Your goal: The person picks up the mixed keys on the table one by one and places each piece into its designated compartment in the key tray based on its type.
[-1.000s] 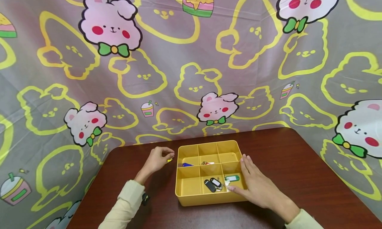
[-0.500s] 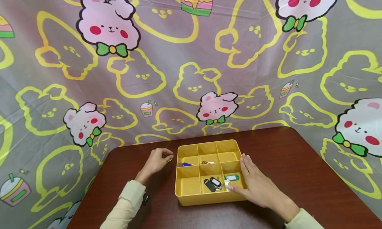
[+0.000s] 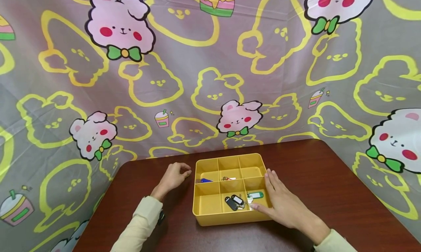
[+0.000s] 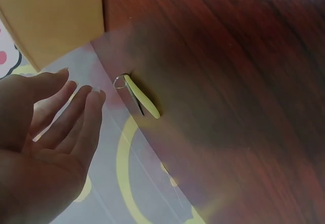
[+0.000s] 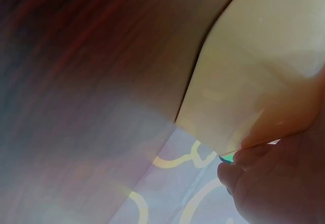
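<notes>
My left hand (image 3: 172, 177) is over the table to the left of the yellow divided box (image 3: 230, 220), its fingers loosely curved. In the left wrist view, a yellow key tag (image 4: 144, 98) with a ring and a key (image 4: 135, 101) appears on the wooden surface, apart from my fingertips. That tag is hidden in the head view. My right hand (image 3: 287, 208) lies along the box's right wall, fingers straight, thumb over the near right corner. Inside the box are two black key tags (image 3: 231, 203), a green key tag (image 3: 255, 195), a blue tag (image 3: 206, 180) and a red-and-white item (image 3: 230, 179).
The dark wooden table (image 3: 315, 168) extends around the box on all sides. A patterned curtain (image 3: 184, 80) hangs behind and along both sides. Low dividers split the box into several compartments, with raised rims all round.
The yellow tag seen at my left fingertips earlier has dropped out of the head view. My left hand has barely moved; the right hand and the box stay in place.
</notes>
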`<action>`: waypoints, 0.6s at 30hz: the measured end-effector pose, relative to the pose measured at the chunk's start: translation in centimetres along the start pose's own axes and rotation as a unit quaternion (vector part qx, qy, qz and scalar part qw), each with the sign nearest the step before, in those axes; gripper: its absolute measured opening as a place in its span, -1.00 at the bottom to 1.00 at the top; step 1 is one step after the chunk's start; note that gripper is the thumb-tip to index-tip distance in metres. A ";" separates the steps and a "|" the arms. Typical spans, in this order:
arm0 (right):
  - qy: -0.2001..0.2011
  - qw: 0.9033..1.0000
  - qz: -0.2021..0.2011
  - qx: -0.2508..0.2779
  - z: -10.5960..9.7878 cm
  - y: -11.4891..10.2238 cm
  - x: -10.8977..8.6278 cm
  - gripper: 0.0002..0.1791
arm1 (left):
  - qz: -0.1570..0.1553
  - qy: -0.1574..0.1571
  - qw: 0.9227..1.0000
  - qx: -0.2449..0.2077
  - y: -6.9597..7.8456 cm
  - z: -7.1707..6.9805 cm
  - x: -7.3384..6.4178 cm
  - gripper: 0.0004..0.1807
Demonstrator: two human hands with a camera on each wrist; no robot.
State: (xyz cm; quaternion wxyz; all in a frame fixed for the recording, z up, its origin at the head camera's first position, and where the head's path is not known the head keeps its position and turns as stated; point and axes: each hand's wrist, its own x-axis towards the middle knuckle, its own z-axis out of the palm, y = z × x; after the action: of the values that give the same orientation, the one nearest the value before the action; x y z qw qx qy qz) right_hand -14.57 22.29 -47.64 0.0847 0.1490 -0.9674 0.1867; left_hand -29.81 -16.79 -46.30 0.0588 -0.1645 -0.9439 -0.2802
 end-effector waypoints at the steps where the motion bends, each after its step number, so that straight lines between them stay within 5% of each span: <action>1: 0.000 1.000 0.000 0.000 0.0 0.0 0.0 0.29 | 0.004 -0.001 1.000 0.006 0.0 0.1 0.1 -0.84; 18: 0.000 1.000 0.003 0.003 0.1 0.1 -0.1 0.29 | 0.044 -0.009 0.994 0.100 -0.3 0.9 0.0 -0.87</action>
State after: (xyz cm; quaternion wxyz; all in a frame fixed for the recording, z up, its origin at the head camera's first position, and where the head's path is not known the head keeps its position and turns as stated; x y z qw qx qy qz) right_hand -14.53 22.33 -47.82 0.0832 0.1460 -0.9674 0.1896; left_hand -29.96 -16.57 -47.21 0.0788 -0.2017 -0.9594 -0.1805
